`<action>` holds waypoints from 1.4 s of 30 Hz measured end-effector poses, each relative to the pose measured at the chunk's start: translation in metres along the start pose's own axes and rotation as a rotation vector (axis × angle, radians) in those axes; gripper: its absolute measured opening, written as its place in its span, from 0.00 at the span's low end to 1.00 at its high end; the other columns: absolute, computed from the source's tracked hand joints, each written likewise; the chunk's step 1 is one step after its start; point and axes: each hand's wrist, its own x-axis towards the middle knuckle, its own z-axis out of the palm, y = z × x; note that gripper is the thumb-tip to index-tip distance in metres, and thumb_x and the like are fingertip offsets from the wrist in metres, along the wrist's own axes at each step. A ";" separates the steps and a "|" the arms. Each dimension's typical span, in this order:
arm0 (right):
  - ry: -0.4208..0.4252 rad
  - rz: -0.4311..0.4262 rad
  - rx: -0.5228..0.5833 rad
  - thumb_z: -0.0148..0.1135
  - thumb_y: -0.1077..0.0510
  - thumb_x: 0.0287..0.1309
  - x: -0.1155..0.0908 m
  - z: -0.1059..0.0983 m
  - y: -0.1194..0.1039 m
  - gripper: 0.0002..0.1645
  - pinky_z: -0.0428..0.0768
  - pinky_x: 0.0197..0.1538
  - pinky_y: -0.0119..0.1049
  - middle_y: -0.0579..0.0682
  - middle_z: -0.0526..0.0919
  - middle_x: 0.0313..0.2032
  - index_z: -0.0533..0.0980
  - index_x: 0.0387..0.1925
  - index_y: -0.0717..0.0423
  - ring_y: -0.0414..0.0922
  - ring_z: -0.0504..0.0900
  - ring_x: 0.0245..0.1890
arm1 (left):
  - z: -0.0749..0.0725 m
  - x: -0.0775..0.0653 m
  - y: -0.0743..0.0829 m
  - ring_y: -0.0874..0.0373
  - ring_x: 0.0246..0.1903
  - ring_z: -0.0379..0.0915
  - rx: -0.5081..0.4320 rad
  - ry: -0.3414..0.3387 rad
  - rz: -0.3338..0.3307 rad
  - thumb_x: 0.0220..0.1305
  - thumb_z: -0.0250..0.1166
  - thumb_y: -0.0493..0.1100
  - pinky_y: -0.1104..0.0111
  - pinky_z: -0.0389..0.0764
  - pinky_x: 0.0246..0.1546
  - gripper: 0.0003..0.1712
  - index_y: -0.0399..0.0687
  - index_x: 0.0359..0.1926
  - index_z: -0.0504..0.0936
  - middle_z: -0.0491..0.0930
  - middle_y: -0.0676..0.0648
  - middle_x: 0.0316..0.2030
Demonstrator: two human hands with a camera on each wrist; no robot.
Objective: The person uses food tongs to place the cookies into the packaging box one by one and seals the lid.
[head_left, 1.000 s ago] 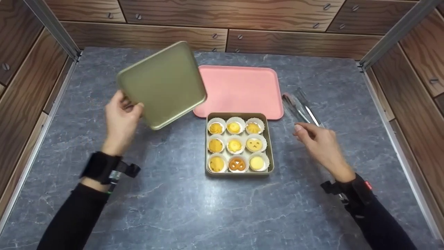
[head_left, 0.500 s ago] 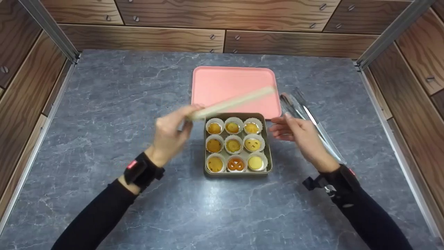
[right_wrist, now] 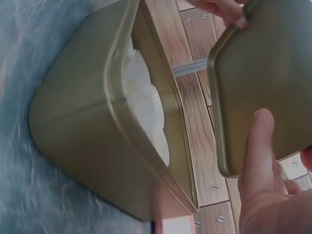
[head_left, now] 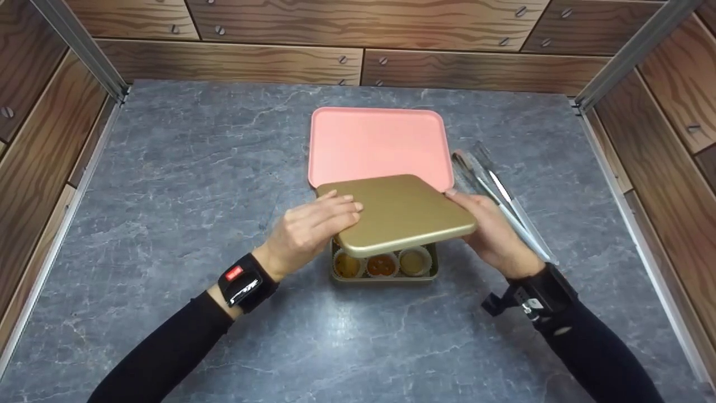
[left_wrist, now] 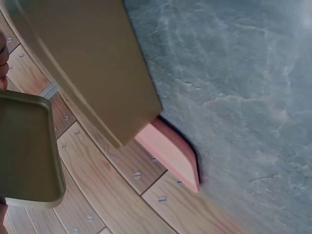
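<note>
A gold-green square tin lid (head_left: 405,215) is held tilted above a matching tin box (head_left: 386,281). My left hand (head_left: 305,235) grips its left edge, fingers lying on top. At its right edge my right hand (head_left: 495,238) holds it, thumb at the rim and fingers underneath. The right wrist view shows that hand (right_wrist: 268,190) against the underside of the lid (right_wrist: 278,73). Small pastries in white paper cups (head_left: 382,265) show in the box's front row; the lid hides most others. Box (left_wrist: 92,63) and lid are apart in the left wrist view.
A pink tray (head_left: 380,143) lies behind the box, partly covered by the lid in the head view. Right of it lie long metal tongs (head_left: 512,204). Wood-patterned panels (head_left: 224,64) bound the grey marbled table (head_left: 196,140) at the back and sides.
My left hand has brought the lid from the left over the box, turning its top side up. My right hand has moved left from near the tongs and taken the lid's right edge.
</note>
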 end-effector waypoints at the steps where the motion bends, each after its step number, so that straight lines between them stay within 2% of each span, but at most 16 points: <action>1: -0.004 0.015 0.017 0.54 0.54 0.78 0.000 -0.001 0.000 0.16 0.82 0.37 0.32 0.48 0.88 0.32 0.86 0.40 0.55 0.40 0.85 0.28 | 0.000 -0.001 0.000 0.47 0.50 0.85 0.003 -0.002 0.001 0.67 0.64 0.28 0.56 0.82 0.56 0.12 0.41 0.49 0.86 0.86 0.41 0.51; 11: -0.053 0.101 0.101 0.58 0.57 0.75 0.005 -0.006 0.008 0.13 0.85 0.35 0.32 0.51 0.89 0.33 0.85 0.42 0.60 0.41 0.87 0.29 | 0.003 -0.013 -0.001 0.46 0.53 0.84 0.012 -0.036 -0.045 0.66 0.65 0.29 0.55 0.79 0.60 0.13 0.41 0.49 0.87 0.86 0.41 0.51; 13: -0.082 0.100 0.131 0.57 0.59 0.75 0.005 -0.008 0.010 0.12 0.86 0.36 0.33 0.51 0.89 0.35 0.84 0.42 0.61 0.42 0.87 0.31 | 0.004 -0.015 0.000 0.45 0.55 0.83 0.020 -0.049 -0.086 0.66 0.65 0.28 0.55 0.77 0.62 0.12 0.40 0.48 0.87 0.86 0.41 0.52; 16: -0.125 0.086 0.169 0.55 0.61 0.76 0.002 -0.009 0.013 0.11 0.87 0.40 0.36 0.54 0.89 0.41 0.83 0.47 0.62 0.44 0.88 0.37 | 0.006 -0.016 0.001 0.43 0.60 0.79 0.026 -0.068 -0.198 0.64 0.66 0.26 0.57 0.73 0.66 0.12 0.39 0.47 0.86 0.84 0.39 0.55; 19: -0.157 0.060 0.185 0.54 0.63 0.76 -0.001 -0.010 0.015 0.12 0.87 0.44 0.37 0.56 0.88 0.46 0.80 0.52 0.64 0.45 0.88 0.42 | 0.004 -0.018 0.004 0.39 0.67 0.70 -0.023 -0.106 -0.423 0.58 0.67 0.22 0.57 0.71 0.68 0.20 0.36 0.52 0.83 0.75 0.36 0.66; 20: -0.159 0.051 0.183 0.54 0.64 0.76 -0.002 -0.010 0.016 0.12 0.87 0.45 0.37 0.57 0.88 0.47 0.79 0.53 0.64 0.46 0.88 0.43 | 0.003 -0.018 0.006 0.39 0.65 0.72 -0.051 -0.119 -0.520 0.57 0.67 0.21 0.59 0.76 0.64 0.25 0.36 0.56 0.81 0.70 0.35 0.69; 22: -0.159 0.033 0.179 0.53 0.64 0.76 -0.003 -0.011 0.018 0.12 0.87 0.45 0.37 0.56 0.88 0.47 0.78 0.54 0.64 0.45 0.88 0.43 | 0.001 -0.018 0.009 0.40 0.68 0.68 -0.141 -0.144 -0.747 0.56 0.64 0.19 0.61 0.76 0.64 0.35 0.37 0.66 0.75 0.61 0.36 0.75; 23: -0.160 0.024 0.181 0.52 0.65 0.76 -0.003 -0.011 0.019 0.12 0.87 0.45 0.37 0.56 0.87 0.47 0.77 0.54 0.64 0.45 0.87 0.44 | 0.000 -0.017 0.011 0.41 0.63 0.74 -0.196 -0.150 -0.867 0.58 0.62 0.19 0.63 0.81 0.57 0.38 0.38 0.70 0.71 0.59 0.36 0.76; 26: -0.150 0.008 0.178 0.51 0.65 0.76 -0.004 -0.013 0.021 0.11 0.87 0.45 0.36 0.55 0.87 0.46 0.76 0.54 0.64 0.45 0.87 0.43 | -0.003 -0.014 0.013 0.47 0.49 0.82 -0.469 -0.106 -1.193 0.66 0.55 0.23 0.66 0.85 0.47 0.42 0.40 0.79 0.58 0.68 0.36 0.72; 27: -0.143 0.006 0.178 0.51 0.66 0.76 -0.004 -0.013 0.022 0.11 0.87 0.45 0.36 0.55 0.87 0.46 0.76 0.53 0.64 0.45 0.87 0.43 | -0.004 -0.013 0.013 0.47 0.50 0.82 -0.560 -0.080 -1.278 0.69 0.54 0.26 0.65 0.85 0.50 0.41 0.40 0.80 0.55 0.72 0.36 0.69; 29: -0.129 0.006 0.170 0.51 0.66 0.76 -0.005 -0.013 0.025 0.11 0.86 0.45 0.36 0.55 0.87 0.46 0.75 0.54 0.66 0.45 0.87 0.42 | -0.004 -0.012 0.013 0.48 0.40 0.85 -0.710 -0.032 -1.398 0.74 0.54 0.32 0.63 0.88 0.41 0.37 0.39 0.80 0.55 0.81 0.34 0.59; 30: -0.115 0.007 0.151 0.51 0.67 0.76 -0.005 -0.012 0.026 0.12 0.86 0.45 0.36 0.56 0.87 0.46 0.74 0.55 0.67 0.45 0.87 0.42 | -0.004 -0.012 0.012 0.47 0.43 0.86 -0.766 -0.019 -1.435 0.76 0.55 0.34 0.62 0.87 0.44 0.36 0.39 0.80 0.55 0.82 0.35 0.56; 32: -0.090 0.000 0.073 0.50 0.67 0.75 -0.005 -0.011 0.029 0.14 0.87 0.45 0.37 0.55 0.87 0.45 0.72 0.57 0.70 0.45 0.87 0.42 | -0.003 -0.012 0.012 0.47 0.42 0.86 -0.807 -0.031 -1.453 0.76 0.59 0.37 0.60 0.88 0.41 0.36 0.38 0.79 0.58 0.84 0.35 0.52; 34: -0.052 -0.024 -0.078 0.51 0.66 0.75 -0.005 -0.009 0.031 0.19 0.87 0.46 0.38 0.56 0.87 0.44 0.69 0.61 0.75 0.45 0.87 0.41 | -0.003 -0.013 0.013 0.46 0.42 0.86 -0.816 -0.057 -1.443 0.74 0.62 0.37 0.59 0.88 0.39 0.36 0.38 0.78 0.61 0.85 0.35 0.49; 38: 0.054 -0.113 -0.472 0.57 0.61 0.74 -0.006 -0.007 0.034 0.26 0.87 0.44 0.36 0.59 0.87 0.44 0.70 0.63 0.77 0.41 0.87 0.39 | -0.003 -0.014 0.015 0.47 0.40 0.87 -0.783 -0.103 -1.410 0.70 0.65 0.33 0.59 0.89 0.37 0.37 0.42 0.77 0.63 0.83 0.37 0.48; 42: 0.099 -0.204 -0.689 0.62 0.59 0.72 -0.007 -0.009 0.035 0.24 0.86 0.43 0.32 0.65 0.86 0.48 0.76 0.62 0.73 0.42 0.87 0.41 | 0.000 -0.016 0.017 0.51 0.34 0.85 -0.709 -0.146 -1.378 0.67 0.68 0.34 0.61 0.89 0.35 0.40 0.41 0.77 0.64 0.80 0.39 0.49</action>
